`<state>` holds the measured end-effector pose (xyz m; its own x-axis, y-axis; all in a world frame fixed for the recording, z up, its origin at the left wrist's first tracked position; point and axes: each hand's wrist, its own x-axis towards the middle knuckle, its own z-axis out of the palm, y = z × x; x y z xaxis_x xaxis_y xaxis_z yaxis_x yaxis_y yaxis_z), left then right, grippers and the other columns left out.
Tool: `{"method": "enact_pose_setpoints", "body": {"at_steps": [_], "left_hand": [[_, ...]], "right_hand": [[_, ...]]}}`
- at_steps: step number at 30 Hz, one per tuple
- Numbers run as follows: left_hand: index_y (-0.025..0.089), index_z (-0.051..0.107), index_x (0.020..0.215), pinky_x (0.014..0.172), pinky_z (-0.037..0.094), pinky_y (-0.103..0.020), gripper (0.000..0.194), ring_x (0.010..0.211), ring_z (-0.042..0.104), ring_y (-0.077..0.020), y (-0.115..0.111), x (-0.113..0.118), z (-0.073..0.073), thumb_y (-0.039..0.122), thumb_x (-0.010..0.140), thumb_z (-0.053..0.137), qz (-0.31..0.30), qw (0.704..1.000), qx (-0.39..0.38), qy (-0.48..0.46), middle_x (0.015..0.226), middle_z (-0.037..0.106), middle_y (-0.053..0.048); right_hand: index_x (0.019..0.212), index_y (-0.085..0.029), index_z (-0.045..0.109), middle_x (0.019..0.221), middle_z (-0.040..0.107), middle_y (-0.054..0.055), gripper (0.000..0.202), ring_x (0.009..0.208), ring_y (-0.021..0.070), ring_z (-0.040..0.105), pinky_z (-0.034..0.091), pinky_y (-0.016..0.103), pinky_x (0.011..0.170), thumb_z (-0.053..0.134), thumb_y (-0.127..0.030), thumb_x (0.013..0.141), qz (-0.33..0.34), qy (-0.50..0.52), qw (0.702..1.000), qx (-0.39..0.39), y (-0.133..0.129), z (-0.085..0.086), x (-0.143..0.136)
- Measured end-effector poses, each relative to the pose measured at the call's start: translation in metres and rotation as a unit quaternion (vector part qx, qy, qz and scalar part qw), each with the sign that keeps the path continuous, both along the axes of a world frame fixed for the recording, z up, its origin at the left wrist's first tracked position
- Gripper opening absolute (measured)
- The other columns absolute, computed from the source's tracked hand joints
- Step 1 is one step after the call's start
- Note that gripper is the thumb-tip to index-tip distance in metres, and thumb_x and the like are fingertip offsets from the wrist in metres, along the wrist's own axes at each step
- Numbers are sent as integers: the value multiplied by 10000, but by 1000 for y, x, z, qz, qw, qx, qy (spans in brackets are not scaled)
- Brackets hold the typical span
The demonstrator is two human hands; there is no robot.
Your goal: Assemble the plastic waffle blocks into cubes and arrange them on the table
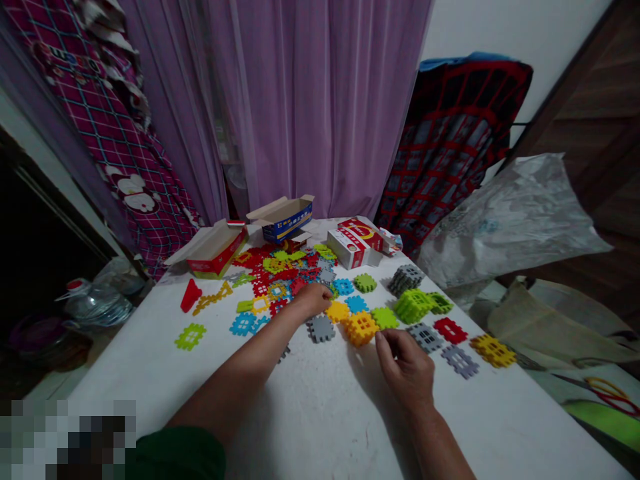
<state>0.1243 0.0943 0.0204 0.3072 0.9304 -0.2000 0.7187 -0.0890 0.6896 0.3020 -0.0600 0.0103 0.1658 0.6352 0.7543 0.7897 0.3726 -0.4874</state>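
Observation:
My left hand point(316, 300) reaches across to the pile of plastic building pieces point(287, 261), with its fingers curled together. What they hold, if anything, is hidden. Just beside it lie a yellow piece point(337, 311) and a grey square piece point(321, 329). My right hand point(407, 367) is closed, thumb against fingers, at the right edge of an orange block of notched window pieces point(360, 328). The block appears pinched there, though the fingertips are partly hidden. Around it are a blue piece point(357, 304) and a lime piece point(385, 318).
On the right stand a green block point(414, 305) and a grey stack point(406, 279), with red point(451, 330) and yellow point(493, 351) pieces nearby. Behind the pile are a red open box point(219, 257), a blue box point(289, 223) and a red-and-white box point(350, 245).

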Motion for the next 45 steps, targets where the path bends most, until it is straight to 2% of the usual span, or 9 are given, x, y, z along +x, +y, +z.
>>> {"method": "enact_pose_setpoints", "body": {"at_steps": [6,10,14,22,30,34,38,41,45], "left_hand": [[296,753,942,955,435,-301,400,1103,602,-263,0,3,16,225,551,794,-94,992,54,71,1095,729,9],[268,709,1088,981,416,-335,538,1166,556,-302,-2,12,23,321,562,811,-179,967,86,161,1203,684,-47],[246,691,1115,979,413,-343,521,1160,551,-307,-5,21,26,321,609,790,-219,944,102,225,1218,667,-80],[171,734,892,959,416,-384,319,1079,570,-335,-9,24,25,322,617,787,-205,941,153,221,1042,695,-148],[219,722,1033,967,426,-363,376,1118,570,-313,-15,19,26,373,691,748,-213,943,150,209,1127,687,-96],[252,706,1100,999,412,-312,355,1126,584,-249,-17,-9,23,305,749,694,-124,974,162,98,1169,692,-42],[246,737,1004,911,460,-292,233,985,647,-207,-26,-74,11,262,829,583,35,982,187,6,1043,736,-29],[252,738,982,904,460,-302,243,981,645,-211,-36,-129,2,202,818,565,165,961,213,59,1026,737,-29],[239,746,958,965,417,-341,206,1039,611,-237,-53,-165,-4,293,819,603,166,947,224,157,1047,723,-46]], "right_hand": [[724,-193,609,600,603,-19,210,472,83,517,412,192,479,552,-312,887,-3,5,1000,-1,0,2,0],[719,-194,603,599,603,-18,213,472,84,516,409,191,479,555,-316,886,-2,7,1000,-4,-1,2,0],[733,-190,605,611,604,-21,194,484,79,524,415,184,493,562,-299,887,-1,2,1000,4,-1,2,1],[728,-192,605,606,608,-18,209,475,84,516,412,193,488,552,-315,889,-2,11,1000,0,-1,3,2],[736,-191,603,611,602,-23,195,476,79,504,396,188,486,557,-298,891,-1,5,1000,6,-1,1,2],[745,-188,603,597,589,-29,185,475,81,513,397,186,487,568,-297,890,-4,-2,1000,15,-2,2,3],[751,-188,605,603,593,-27,174,476,80,518,405,186,495,577,-294,886,10,-6,1000,21,-3,3,1],[736,-189,610,596,600,-22,193,467,81,518,405,187,486,570,-304,885,28,-6,999,21,-3,3,-4],[724,-193,617,580,595,-14,232,461,86,516,409,187,471,545,-336,892,43,-10,999,-5,-4,-2,-10]]}}
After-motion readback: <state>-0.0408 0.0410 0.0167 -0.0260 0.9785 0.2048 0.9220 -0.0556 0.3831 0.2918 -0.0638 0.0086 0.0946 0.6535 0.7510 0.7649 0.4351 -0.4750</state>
